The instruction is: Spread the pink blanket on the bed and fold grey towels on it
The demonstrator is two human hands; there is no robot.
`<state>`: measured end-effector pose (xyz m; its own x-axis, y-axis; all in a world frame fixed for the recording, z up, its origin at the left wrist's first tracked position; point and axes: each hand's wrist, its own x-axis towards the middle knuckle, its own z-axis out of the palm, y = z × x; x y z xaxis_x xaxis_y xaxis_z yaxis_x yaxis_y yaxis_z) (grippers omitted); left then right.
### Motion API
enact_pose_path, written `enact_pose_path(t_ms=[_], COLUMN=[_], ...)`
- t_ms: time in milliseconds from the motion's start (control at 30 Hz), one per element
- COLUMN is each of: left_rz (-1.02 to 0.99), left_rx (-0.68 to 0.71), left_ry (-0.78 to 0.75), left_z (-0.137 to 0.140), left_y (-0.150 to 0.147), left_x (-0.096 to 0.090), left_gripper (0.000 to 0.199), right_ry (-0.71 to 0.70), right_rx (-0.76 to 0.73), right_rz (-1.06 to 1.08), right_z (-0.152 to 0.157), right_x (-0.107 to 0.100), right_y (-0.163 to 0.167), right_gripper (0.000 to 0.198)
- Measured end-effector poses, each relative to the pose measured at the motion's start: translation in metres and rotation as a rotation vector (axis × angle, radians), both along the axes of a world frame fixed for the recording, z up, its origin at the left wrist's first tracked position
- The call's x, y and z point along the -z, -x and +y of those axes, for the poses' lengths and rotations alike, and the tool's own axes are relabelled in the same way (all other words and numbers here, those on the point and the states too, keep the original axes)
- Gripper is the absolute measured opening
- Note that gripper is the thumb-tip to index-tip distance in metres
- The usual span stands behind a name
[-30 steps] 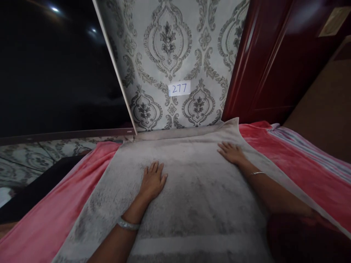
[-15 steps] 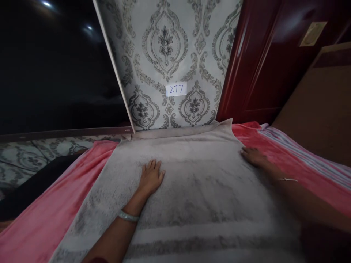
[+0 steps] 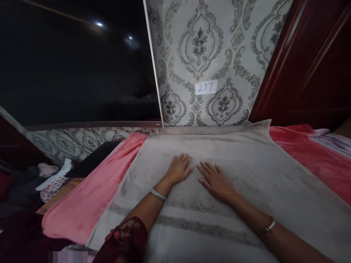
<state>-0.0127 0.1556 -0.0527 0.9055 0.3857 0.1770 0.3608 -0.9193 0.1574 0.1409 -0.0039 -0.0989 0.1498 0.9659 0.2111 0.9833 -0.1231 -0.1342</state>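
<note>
A grey towel [image 3: 219,146] with darker stripes near me lies spread over a pink blanket [image 3: 90,197]. My left hand [image 3: 178,168] rests flat on its middle, fingers stretched out and nothing held. Close by on the right, my right hand [image 3: 216,182] also lies flat on the grey cloth with its fingers extended. The two hands are a small gap apart. Along the wall, the towel's far edge is slightly rumpled, and its far right corner sticks up.
A large black television screen [image 3: 82,65] stands at the back left. Behind the towel is patterned wallpaper [image 3: 233,54] with a paper label [image 3: 205,87] reading 277. A dark red door or cabinet panel [image 3: 309,73] is at the right. Piled cloths [image 3: 55,179] lie at the far left.
My right hand has moved left from the towel's right edge to beside my left hand. The view has turned left, so more of the left side shows.
</note>
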Motion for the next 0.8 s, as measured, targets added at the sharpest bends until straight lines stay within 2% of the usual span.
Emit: enact_pose_path(t_ms=[100,167,233,300,367,467,567,633,800], left_rz=[0.063,0.132,0.192,0.226,0.22,0.211,0.221,0.237,0.268], left_rx=[0.198,0.215,0.121,-0.077,-0.314,-0.498,-0.616,-0.667,-0.707], left_ry=[0.018,0.024,0.019,0.014,0.007,-0.009,-0.022,-0.013,-0.005], left_z=[0.007,0.022,0.048,0.079,0.109,0.14,0.151,0.151,0.132], left_y=[-0.012,-0.023,-0.027,-0.018,0.003,0.045,0.08,0.091,0.089], left_x=[0.001,-0.002,-0.007,-0.012,-0.015,-0.016,-0.017,-0.019,-0.037], left_gripper=[0.055,0.055,0.056,0.057,0.058,0.062,0.064,0.064,0.064], right_ry=[-0.025,-0.017,0.008,0.016,-0.002,-0.037,-0.027,-0.006,-0.009], right_rx=[-0.004,0.002,0.005,-0.002,-0.014,-0.02,-0.005,0.003,-0.006], right_rz=[-0.02,-0.032,-0.033,-0.03,-0.029,-0.034,-0.03,-0.025,-0.023], right_z=[-0.002,-0.003,-0.003,-0.003,-0.003,-0.004,-0.003,-0.003,-0.002], right_x=[0.002,0.0,-0.001,-0.001,0.001,0.004,0.004,0.002,0.001], right_y=[-0.004,-0.006,-0.007,-0.007,-0.008,-0.009,-0.009,-0.008,-0.008], right_gripper=[0.062,0.061,0.062,0.062,0.061,0.06,0.061,0.061,0.062])
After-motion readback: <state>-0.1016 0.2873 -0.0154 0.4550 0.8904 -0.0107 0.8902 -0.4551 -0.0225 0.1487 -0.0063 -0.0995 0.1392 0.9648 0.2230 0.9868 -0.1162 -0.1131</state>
